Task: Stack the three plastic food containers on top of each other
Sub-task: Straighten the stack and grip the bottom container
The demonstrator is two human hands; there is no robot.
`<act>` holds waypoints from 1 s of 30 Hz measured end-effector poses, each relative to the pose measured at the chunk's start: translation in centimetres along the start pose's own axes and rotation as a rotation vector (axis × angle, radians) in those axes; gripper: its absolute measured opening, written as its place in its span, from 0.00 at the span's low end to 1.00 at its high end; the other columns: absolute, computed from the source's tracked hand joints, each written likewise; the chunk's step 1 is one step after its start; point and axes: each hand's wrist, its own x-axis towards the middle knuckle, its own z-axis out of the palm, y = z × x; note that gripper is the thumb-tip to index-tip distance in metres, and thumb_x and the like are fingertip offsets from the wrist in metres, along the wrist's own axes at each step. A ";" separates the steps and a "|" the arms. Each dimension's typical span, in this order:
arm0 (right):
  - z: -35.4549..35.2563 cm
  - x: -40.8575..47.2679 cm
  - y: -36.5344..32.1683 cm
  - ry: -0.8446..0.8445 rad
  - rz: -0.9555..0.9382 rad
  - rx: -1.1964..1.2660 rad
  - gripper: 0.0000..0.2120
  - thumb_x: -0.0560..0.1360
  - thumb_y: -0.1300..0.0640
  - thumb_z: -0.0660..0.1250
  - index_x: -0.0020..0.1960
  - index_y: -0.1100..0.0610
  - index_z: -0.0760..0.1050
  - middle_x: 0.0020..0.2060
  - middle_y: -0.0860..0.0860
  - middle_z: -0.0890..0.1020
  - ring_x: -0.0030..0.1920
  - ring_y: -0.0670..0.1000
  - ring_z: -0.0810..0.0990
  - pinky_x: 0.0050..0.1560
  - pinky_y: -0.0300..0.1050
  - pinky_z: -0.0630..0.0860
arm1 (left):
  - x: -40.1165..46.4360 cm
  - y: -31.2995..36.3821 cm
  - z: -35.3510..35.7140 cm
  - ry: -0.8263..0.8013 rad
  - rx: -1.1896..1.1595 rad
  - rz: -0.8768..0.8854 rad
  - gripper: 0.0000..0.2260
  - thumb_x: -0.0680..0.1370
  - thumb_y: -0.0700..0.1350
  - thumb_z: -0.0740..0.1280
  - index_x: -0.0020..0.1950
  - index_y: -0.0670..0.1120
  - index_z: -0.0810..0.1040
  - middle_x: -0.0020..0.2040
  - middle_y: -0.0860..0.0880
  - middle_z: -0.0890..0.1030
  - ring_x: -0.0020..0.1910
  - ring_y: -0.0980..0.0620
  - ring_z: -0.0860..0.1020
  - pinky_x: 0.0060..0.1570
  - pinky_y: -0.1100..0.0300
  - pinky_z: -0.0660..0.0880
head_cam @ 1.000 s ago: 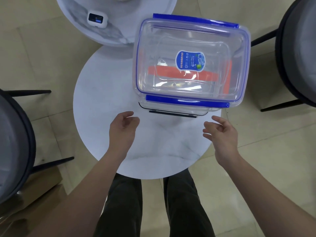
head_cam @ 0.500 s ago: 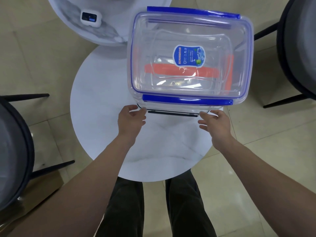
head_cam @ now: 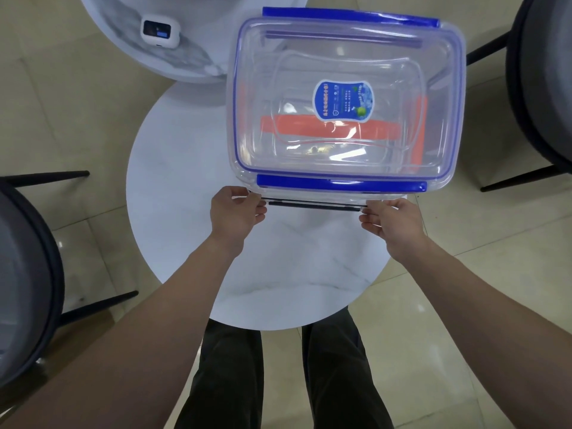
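A stack of clear plastic containers stands on the right half of a round white table (head_cam: pixel 185 187). The top container (head_cam: pixel 343 57) is large, with blue clips and a blue label on its lid. Through it shows an orange-clipped container (head_cam: pixel 334 131) beneath. At the stack's near edge, the black clip of the bottom container (head_cam: pixel 312 205) sticks out. My left hand (head_cam: pixel 236 212) grips the bottom container's near left corner. My right hand (head_cam: pixel 393 221) grips its near right corner. Most of the lower containers is hidden by the top one.
A second marbled round table (head_cam: pixel 198 60) at the back touches this one and carries a small white device (head_cam: pixel 160 30). Dark chairs stand at the left (head_cam: pixel 28 274) and right (head_cam: pixel 541 88). My legs are under the near table edge.
Both hands moved forward from open above the table to the stack's near corners and closed on the bottom container. The stack itself looks unmoved.
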 end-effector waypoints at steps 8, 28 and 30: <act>0.4 0.4 -1.3 0.019 0.013 -0.038 0.19 0.75 0.59 0.75 0.63 0.62 0.75 0.48 0.57 0.85 0.44 0.55 0.86 0.50 0.51 0.85 | 1.4 1.7 0.3 -0.019 0.057 0.042 0.17 0.75 0.46 0.76 0.59 0.41 0.77 0.46 0.44 0.86 0.44 0.46 0.87 0.46 0.53 0.85; 2.2 1.1 -4.3 0.059 0.077 0.094 0.16 0.78 0.63 0.71 0.63 0.69 0.76 0.46 0.60 0.83 0.43 0.57 0.84 0.48 0.52 0.83 | 6.8 8.8 2.7 -0.065 0.065 0.030 0.09 0.76 0.43 0.73 0.50 0.39 0.78 0.37 0.44 0.84 0.33 0.49 0.82 0.45 0.53 0.85; 2.5 1.1 -4.6 0.070 0.083 0.106 0.15 0.78 0.64 0.70 0.62 0.70 0.76 0.46 0.61 0.83 0.44 0.58 0.83 0.51 0.54 0.83 | 7.1 9.3 2.9 -0.069 0.062 0.035 0.09 0.76 0.43 0.73 0.50 0.40 0.78 0.37 0.44 0.84 0.31 0.51 0.82 0.43 0.55 0.84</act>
